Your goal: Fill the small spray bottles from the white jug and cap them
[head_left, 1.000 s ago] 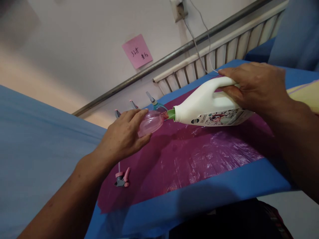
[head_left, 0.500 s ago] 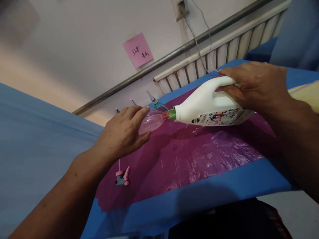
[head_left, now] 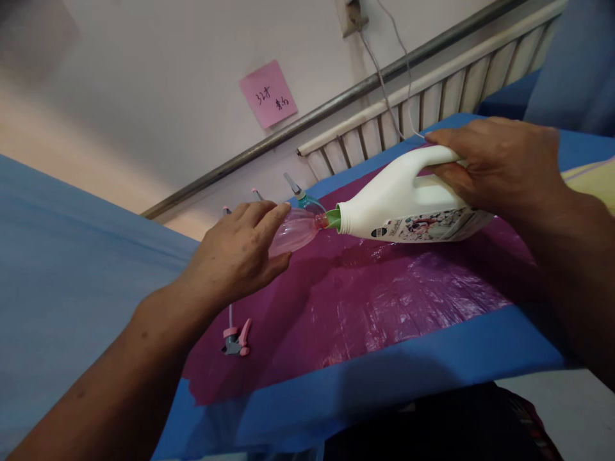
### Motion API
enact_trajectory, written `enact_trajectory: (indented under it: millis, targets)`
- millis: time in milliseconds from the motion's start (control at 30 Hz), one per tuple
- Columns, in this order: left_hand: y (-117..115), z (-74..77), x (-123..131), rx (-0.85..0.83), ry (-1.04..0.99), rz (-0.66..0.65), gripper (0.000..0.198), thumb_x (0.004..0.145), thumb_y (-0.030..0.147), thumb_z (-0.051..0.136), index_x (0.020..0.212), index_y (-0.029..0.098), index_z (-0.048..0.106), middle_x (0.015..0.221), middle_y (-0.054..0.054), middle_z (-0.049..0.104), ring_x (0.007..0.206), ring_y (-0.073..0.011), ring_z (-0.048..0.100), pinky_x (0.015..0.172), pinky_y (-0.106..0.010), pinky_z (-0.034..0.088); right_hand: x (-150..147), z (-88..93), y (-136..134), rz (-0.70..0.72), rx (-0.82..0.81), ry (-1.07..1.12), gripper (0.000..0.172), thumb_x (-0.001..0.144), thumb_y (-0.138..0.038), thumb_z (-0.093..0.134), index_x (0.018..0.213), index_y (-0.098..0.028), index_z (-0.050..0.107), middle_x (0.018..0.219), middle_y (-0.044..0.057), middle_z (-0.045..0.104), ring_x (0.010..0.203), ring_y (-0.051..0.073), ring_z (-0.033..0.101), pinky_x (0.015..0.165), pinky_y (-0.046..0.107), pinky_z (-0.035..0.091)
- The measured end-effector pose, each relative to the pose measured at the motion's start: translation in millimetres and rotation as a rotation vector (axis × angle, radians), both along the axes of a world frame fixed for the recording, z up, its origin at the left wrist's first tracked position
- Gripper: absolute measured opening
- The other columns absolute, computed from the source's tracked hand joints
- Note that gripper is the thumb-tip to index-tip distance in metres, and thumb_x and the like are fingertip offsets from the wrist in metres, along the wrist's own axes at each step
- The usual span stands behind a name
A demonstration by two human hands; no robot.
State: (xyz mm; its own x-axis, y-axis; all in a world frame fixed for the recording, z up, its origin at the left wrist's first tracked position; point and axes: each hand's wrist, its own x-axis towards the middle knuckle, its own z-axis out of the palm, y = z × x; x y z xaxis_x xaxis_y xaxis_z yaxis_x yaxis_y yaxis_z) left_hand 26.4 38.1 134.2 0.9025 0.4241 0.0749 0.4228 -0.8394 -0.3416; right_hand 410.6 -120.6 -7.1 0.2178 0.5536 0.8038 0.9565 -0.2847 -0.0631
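My right hand [head_left: 500,160] is wrapped round the handle of a large white jug [head_left: 384,198], which lies tilted nearly level with its mouth to the left. Its green spout [head_left: 332,219] meets the neck of a clear pink bottle [head_left: 298,230]. My left hand [head_left: 245,246] grips that bottle from the left, covering its lower part. A pink and grey spray head [head_left: 235,342] with a thin tube lies on the magenta plastic sheet [head_left: 346,301], below my left hand. Behind the pink bottle stands a teal bottle [head_left: 310,203] with a spray top.
Tips of further spray tops show behind my left hand. A blue cover [head_left: 408,378] lies under the sheet. Along the back are a white railing [head_left: 379,125], a metal pipe [head_left: 211,173], hanging cables and a pink note [head_left: 269,94] on the wall. Blue cloth [head_left: 72,275] hangs at the left.
The view has shifted very slightly. Both hands keep their holds, and the jug and pink bottle stay mouth to mouth.
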Motion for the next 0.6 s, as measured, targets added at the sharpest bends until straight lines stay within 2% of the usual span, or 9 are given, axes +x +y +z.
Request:
enact_trajectory:
  millis: [167, 400, 600]
  targets:
    - [-2, 1.6, 2, 0.044, 0.05, 0.007, 0.082, 0.091, 0.037, 0.079, 0.167, 0.022, 0.052, 0.159, -0.021, 0.065, 0.144, -0.048, 0.064, 0.117, -0.063, 0.057, 1, -0.1, 0, 0.016, 0.005, -0.01, 0.045, 0.103, -0.051, 0.064, 0.139, -0.032, 0.083, 0.105, 0.006, 0.085, 0.094, 0.026, 0.073, 0.069, 0.039, 0.033]
    - [-12, 8.6, 7, 0.14, 0.158, 0.033, 0.074, 0.1, 0.038, 0.071, 0.168, 0.018, 0.049, 0.162, -0.021, 0.064, 0.145, -0.0429, 0.065, 0.117, -0.055, 0.058, 0, 2.0, -2, -0.015, -0.03, -0.023, 0.045, 0.102, -0.05, 0.065, 0.141, -0.033, 0.081, 0.108, 0.004, 0.085, 0.096, 0.026, 0.073, 0.068, 0.037, 0.029]
    - [-13, 9.2, 9, 0.155, 0.174, 0.039, 0.074, 0.1, 0.038, 0.072, 0.168, 0.019, 0.05, 0.163, -0.021, 0.064, 0.145, -0.0426, 0.065, 0.114, -0.053, 0.06, -2, 3.3, -2, -0.016, -0.042, -0.005, 0.047, 0.104, -0.053, 0.06, 0.141, -0.032, 0.081, 0.107, 0.005, 0.085, 0.095, 0.026, 0.074, 0.068, 0.037, 0.028]
